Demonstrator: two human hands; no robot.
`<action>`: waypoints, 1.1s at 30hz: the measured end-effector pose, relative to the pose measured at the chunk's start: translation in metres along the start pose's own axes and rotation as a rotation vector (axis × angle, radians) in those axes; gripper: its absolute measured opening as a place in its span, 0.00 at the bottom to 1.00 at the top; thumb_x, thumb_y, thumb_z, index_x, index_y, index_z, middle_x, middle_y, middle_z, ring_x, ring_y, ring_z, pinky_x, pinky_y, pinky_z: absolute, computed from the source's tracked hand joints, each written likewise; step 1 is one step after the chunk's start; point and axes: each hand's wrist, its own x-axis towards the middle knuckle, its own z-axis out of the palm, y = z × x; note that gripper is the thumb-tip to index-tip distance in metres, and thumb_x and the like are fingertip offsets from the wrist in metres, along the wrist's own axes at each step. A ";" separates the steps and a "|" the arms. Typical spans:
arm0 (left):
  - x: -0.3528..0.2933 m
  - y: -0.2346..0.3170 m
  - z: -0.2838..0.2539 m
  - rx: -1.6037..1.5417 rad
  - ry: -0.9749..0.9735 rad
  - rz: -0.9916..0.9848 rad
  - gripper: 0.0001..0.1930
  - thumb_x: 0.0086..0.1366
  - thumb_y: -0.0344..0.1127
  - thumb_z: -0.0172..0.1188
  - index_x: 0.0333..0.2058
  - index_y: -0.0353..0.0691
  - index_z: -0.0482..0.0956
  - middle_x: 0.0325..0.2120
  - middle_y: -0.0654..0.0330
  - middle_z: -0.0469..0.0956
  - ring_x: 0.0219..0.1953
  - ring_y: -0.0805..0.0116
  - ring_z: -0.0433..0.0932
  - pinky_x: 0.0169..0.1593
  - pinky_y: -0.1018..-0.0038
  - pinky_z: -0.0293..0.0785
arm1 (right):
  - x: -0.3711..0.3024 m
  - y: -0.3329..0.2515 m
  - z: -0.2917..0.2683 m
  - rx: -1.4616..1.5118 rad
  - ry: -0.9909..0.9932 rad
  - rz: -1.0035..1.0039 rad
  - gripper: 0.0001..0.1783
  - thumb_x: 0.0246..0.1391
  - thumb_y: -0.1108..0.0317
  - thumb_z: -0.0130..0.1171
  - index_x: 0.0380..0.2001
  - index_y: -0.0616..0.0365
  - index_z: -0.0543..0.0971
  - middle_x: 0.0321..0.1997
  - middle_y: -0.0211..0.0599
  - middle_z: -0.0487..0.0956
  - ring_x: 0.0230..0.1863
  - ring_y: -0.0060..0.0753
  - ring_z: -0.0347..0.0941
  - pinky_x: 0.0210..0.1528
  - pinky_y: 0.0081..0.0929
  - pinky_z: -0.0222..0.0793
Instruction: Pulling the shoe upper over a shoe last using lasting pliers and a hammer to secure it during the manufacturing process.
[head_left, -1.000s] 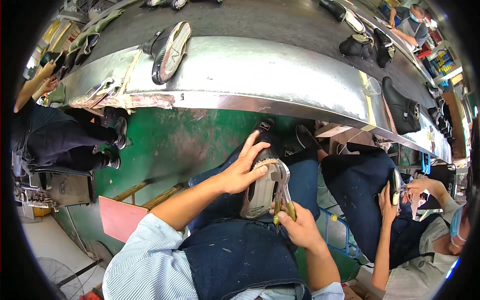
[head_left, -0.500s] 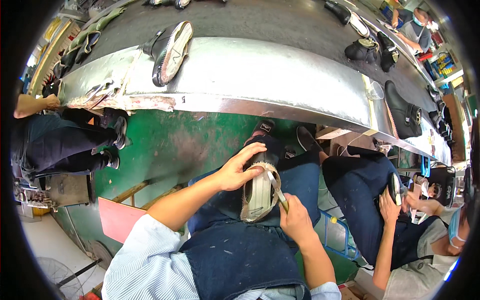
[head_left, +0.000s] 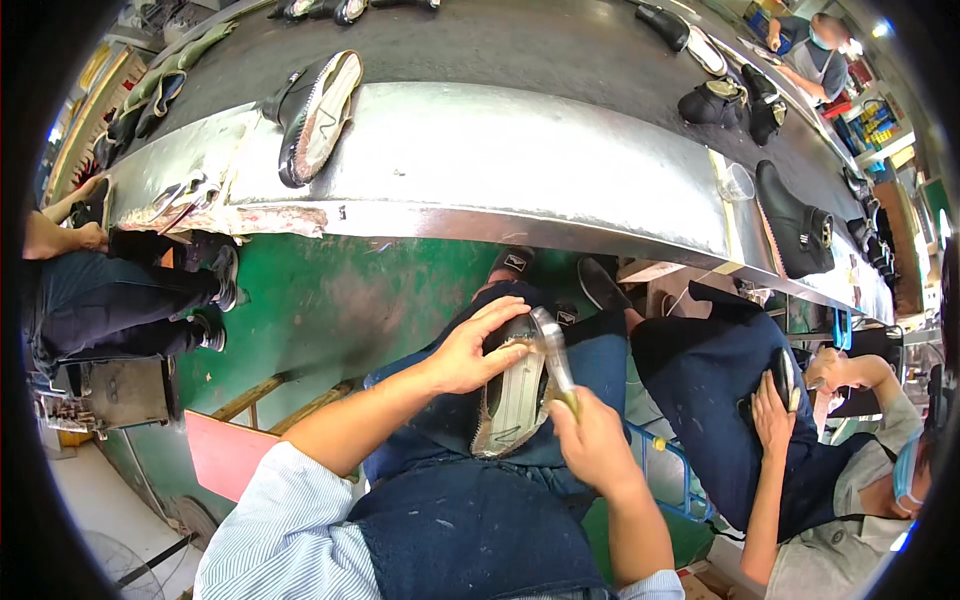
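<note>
A black shoe (head_left: 512,400) lies bottom up on my lap, its pale underside bare and its edge ragged. My left hand (head_left: 475,350) is closed around one end of it, thumb pressed on the rim. In my closed right hand (head_left: 592,437) is the handle of a hammer (head_left: 556,355) with a shiny metal head, partly smeared by motion. That head is at the far right edge of the shoe, near my left fingertips; whether it touches cannot be made out.
Ahead stands a metal-edged workbench (head_left: 480,130) with a black shoe (head_left: 320,118), a black boot (head_left: 795,222) and a clear cup (head_left: 736,183). A pink board (head_left: 230,453) is at my left. To my right a seated co-worker's hand (head_left: 773,415) holds a shoe.
The hammer has risen from the side of the shoe's underside toward its far end, turning more upright. My left hand keeps its hold. The whole view has shifted slightly.
</note>
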 end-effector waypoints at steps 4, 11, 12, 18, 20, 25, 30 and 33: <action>-0.023 0.008 0.006 0.132 -0.006 -0.217 0.40 0.64 0.43 0.61 0.69 0.39 0.51 0.68 0.34 0.48 0.72 0.45 0.46 0.70 0.61 0.50 | 0.010 0.004 0.005 0.005 0.059 0.062 0.14 0.58 0.64 0.60 0.40 0.63 0.73 0.29 0.33 0.77 0.28 0.26 0.74 0.35 0.29 0.71; -0.068 0.010 0.037 -0.031 0.165 -0.386 0.35 0.60 0.31 0.53 0.65 0.25 0.54 0.62 0.34 0.62 0.66 0.44 0.63 0.68 0.66 0.57 | 0.003 0.065 0.057 0.269 0.186 0.153 0.20 0.53 0.64 0.64 0.44 0.65 0.73 0.33 0.39 0.78 0.32 0.32 0.75 0.40 0.32 0.73; -0.066 0.005 0.034 -0.066 0.116 -0.370 0.39 0.56 0.25 0.52 0.67 0.27 0.51 0.66 0.37 0.57 0.69 0.49 0.57 0.69 0.68 0.56 | 0.000 0.067 0.058 0.296 0.188 0.144 0.18 0.53 0.65 0.62 0.43 0.65 0.73 0.32 0.39 0.78 0.33 0.31 0.75 0.40 0.32 0.72; -0.063 0.004 0.033 -0.470 -0.228 -0.361 0.50 0.50 0.18 0.51 0.72 0.39 0.37 0.71 0.49 0.46 0.72 0.62 0.47 0.70 0.72 0.48 | -0.021 0.085 0.051 0.724 0.066 0.188 0.26 0.49 0.79 0.57 0.54 0.65 0.67 0.50 0.35 0.75 0.48 0.28 0.74 0.56 0.28 0.68; -0.067 0.007 0.044 -0.456 -0.306 -0.373 0.54 0.52 0.21 0.56 0.72 0.47 0.31 0.70 0.49 0.50 0.70 0.64 0.53 0.69 0.73 0.52 | -0.031 0.091 0.054 0.758 0.135 0.164 0.28 0.49 0.79 0.56 0.55 0.65 0.66 0.51 0.35 0.75 0.50 0.27 0.73 0.57 0.28 0.67; -0.066 -0.001 0.063 -0.020 -0.364 -0.404 0.54 0.51 0.36 0.74 0.69 0.32 0.46 0.64 0.41 0.61 0.66 0.54 0.62 0.68 0.67 0.56 | -0.053 0.117 0.077 1.086 0.323 0.260 0.29 0.47 0.84 0.52 0.56 0.64 0.66 0.53 0.37 0.74 0.55 0.31 0.72 0.56 0.28 0.70; -0.027 0.026 0.045 0.029 -0.273 -0.328 0.41 0.53 0.32 0.71 0.64 0.32 0.61 0.57 0.46 0.71 0.60 0.62 0.69 0.63 0.70 0.64 | -0.083 0.121 0.061 1.320 0.236 0.356 0.34 0.43 0.94 0.45 0.55 0.57 0.66 0.56 0.42 0.72 0.56 0.47 0.74 0.32 0.28 0.74; 0.005 0.063 0.016 0.359 -0.241 0.053 0.38 0.50 0.29 0.71 0.60 0.33 0.64 0.48 0.47 0.78 0.51 0.61 0.78 0.56 0.69 0.72 | -0.108 0.117 0.038 1.129 0.273 0.389 0.29 0.48 0.87 0.49 0.56 0.59 0.66 0.56 0.44 0.71 0.52 0.41 0.73 0.32 0.28 0.73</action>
